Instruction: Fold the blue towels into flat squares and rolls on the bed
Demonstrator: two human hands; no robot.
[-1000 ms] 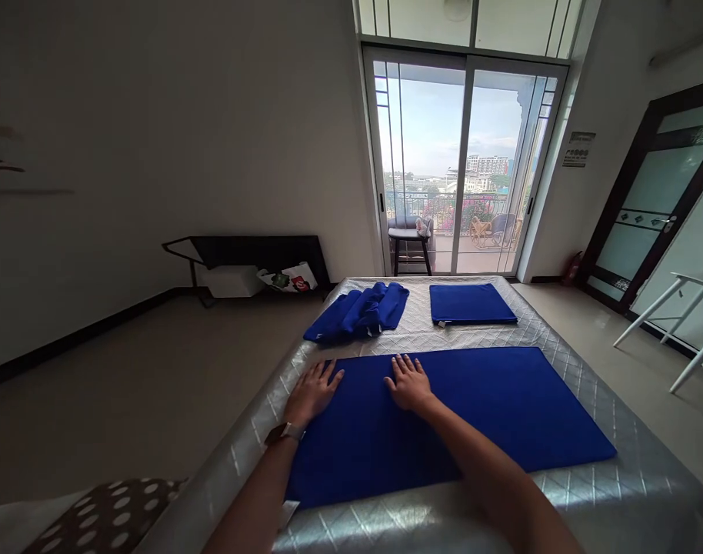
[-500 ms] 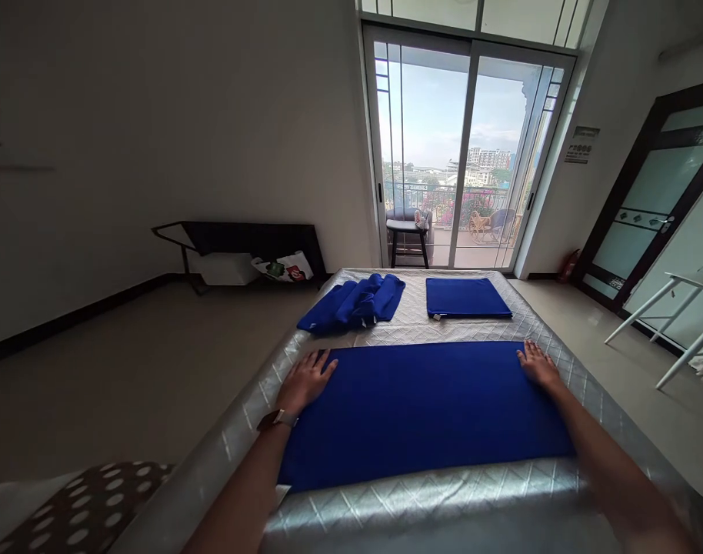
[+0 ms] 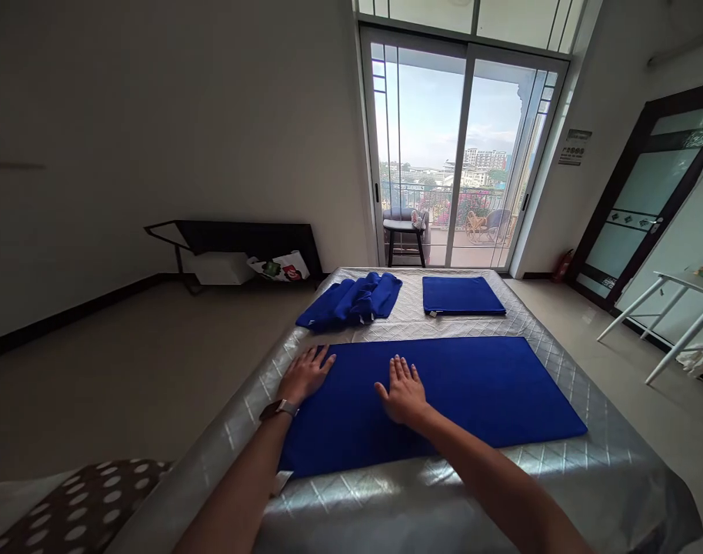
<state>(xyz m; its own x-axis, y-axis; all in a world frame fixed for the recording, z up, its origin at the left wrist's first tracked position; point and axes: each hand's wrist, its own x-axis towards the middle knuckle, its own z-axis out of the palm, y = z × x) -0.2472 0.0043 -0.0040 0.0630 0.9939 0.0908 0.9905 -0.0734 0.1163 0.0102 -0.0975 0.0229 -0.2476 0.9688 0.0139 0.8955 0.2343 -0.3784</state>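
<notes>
A blue cloth (image 3: pixel 472 392) lies flat, in a long rectangle, across the silvery quilted mattress (image 3: pixel 386 508). My left hand (image 3: pixel 305 375) rests open on its far left corner, fingers spread. On the left-middle part of the same cloth lies my right hand (image 3: pixel 404 392), open and palm down, with the thumb apart. A small white tag (image 3: pixel 281 483) sticks out at the near left corner. Farther back are a crumpled blue cloth pile (image 3: pixel 351 300) on the left and a neatly folded blue cloth (image 3: pixel 462 295) on the right.
Beyond the mattress stand a dark stool (image 3: pixel 405 229) and a glass sliding door (image 3: pixel 421 138). A low black rack (image 3: pixel 241 237) with a white box (image 3: pixel 221 268) and a printed bag (image 3: pixel 279 267) is at the left wall. A white table (image 3: pixel 686 285) stands right; polka-dot fabric (image 3: pixel 91 500) lies lower left.
My right hand swept right along the blue cloth to its far right corner, then came back to the left-middle. My left hand stayed at the far left corner. The view shifted slightly.
</notes>
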